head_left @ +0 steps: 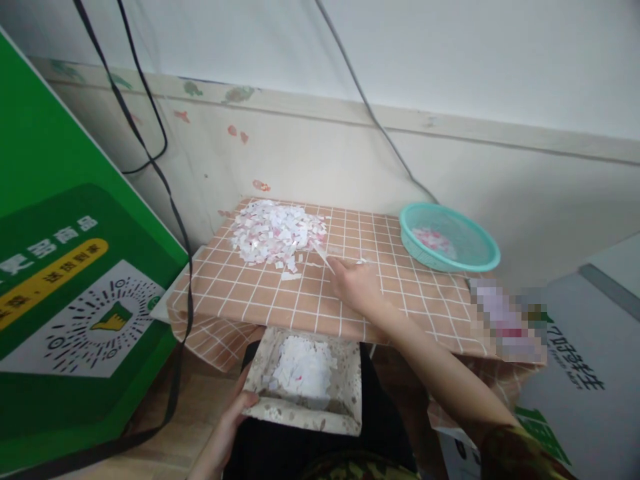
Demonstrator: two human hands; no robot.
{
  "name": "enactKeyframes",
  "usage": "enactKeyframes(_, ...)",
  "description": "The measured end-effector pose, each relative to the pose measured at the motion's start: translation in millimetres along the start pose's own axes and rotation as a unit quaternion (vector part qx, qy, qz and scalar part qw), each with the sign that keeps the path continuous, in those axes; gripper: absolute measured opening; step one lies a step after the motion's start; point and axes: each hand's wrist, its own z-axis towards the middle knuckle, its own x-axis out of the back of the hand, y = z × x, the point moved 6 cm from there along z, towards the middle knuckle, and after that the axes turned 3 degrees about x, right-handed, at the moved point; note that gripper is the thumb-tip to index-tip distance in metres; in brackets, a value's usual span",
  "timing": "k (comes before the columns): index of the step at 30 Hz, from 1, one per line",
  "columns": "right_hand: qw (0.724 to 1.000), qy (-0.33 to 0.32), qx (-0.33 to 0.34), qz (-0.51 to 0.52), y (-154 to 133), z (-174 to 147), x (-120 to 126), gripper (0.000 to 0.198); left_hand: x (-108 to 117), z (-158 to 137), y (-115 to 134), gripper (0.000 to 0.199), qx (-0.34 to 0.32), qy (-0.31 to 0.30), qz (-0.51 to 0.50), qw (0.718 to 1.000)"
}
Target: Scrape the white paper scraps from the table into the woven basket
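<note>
My left hand (241,403) grips the left side of a shallow square box (303,415), off-white with brown speckles. The box is at my lap by the table edge, with small white paper scraps (304,365) and a bit of red inside. Over the table, my right hand (353,283) is closed on a thin white strip (324,257); its exact kind is unclear. The strip's far end reaches the right side of a heap of white and pink paper pieces (275,230). A few loose pieces lie in front of the heap.
A turquoise plastic basket (487,250) with pink and white scraps stands at the table's back right. The brown checked tablecloth (300,313) hangs over the front edge. Black cables (173,200) and a green board (55,180) are at left; a silvery-white bag (595,320) is at right.
</note>
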Motion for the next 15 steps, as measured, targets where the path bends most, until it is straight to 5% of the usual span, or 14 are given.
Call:
enactKeyframes(7,0.997,-0.045,-0.063,-0.030,0,-1,0,0.040,-2,-5,4,0.081,0.004,0.009,0.004,1.000)
enactKeyframes(12,0.970,0.048,-0.224,0.081,70,-17,20,0.030,-1,-3,2,0.079,0.002,0.003,0.011,1.000)
enactKeyframes(15,0.945,0.112,-0.242,0.188,110,-34,32,0.033,0,0,1,0.079,0.002,-0.003,0.004,1.000)
